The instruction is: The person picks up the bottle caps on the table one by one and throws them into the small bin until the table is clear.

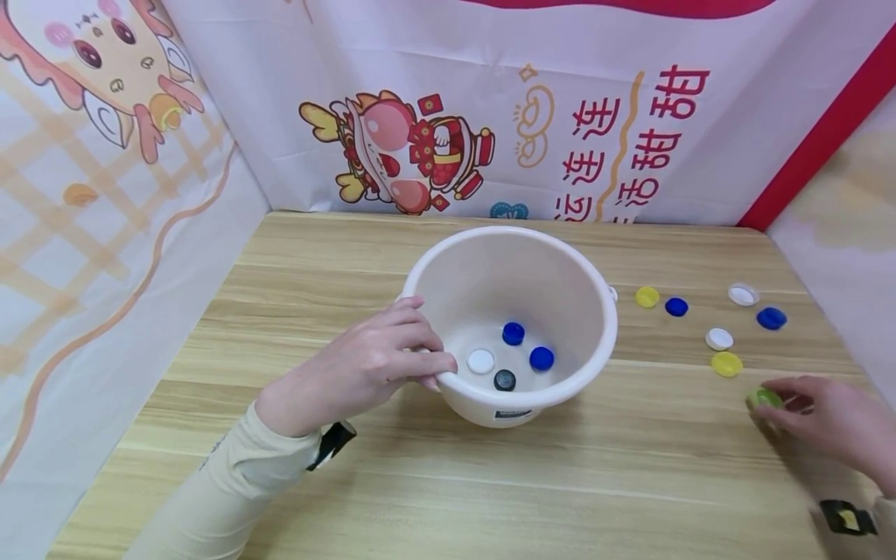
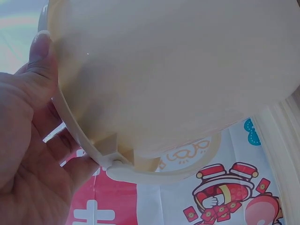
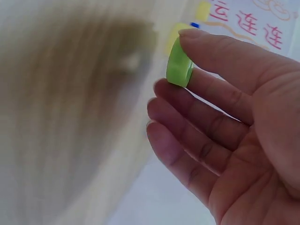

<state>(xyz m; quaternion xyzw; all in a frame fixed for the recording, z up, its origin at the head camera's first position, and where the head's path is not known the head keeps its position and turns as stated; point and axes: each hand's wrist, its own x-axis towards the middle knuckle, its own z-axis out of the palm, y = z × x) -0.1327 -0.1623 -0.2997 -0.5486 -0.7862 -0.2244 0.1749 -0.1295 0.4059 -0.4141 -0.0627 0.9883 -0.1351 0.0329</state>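
Observation:
A white plastic bucket (image 1: 595, 365) stands on the wooden table, with two blue caps, one white cap (image 1: 481, 361) and one black cap (image 1: 505, 380) on its bottom. My left hand (image 1: 374, 354) grips the bucket's rim at its left side; in the left wrist view the thumb and fingers lie on either side of the rim. Over at the table's right, my right hand (image 1: 833, 420) pinches a green bottle cap (image 3: 179, 65) between thumb and fingers, just above the tabletop.
Right of the bucket lie loose caps: two yellow ones, a dark blue cap (image 1: 676, 307), another blue cap (image 1: 771, 318) and two white ones, one at the back (image 1: 743, 294). Printed cloth walls (image 1: 434, 47) enclose the wooden table (image 1: 315, 272) at the back and sides.

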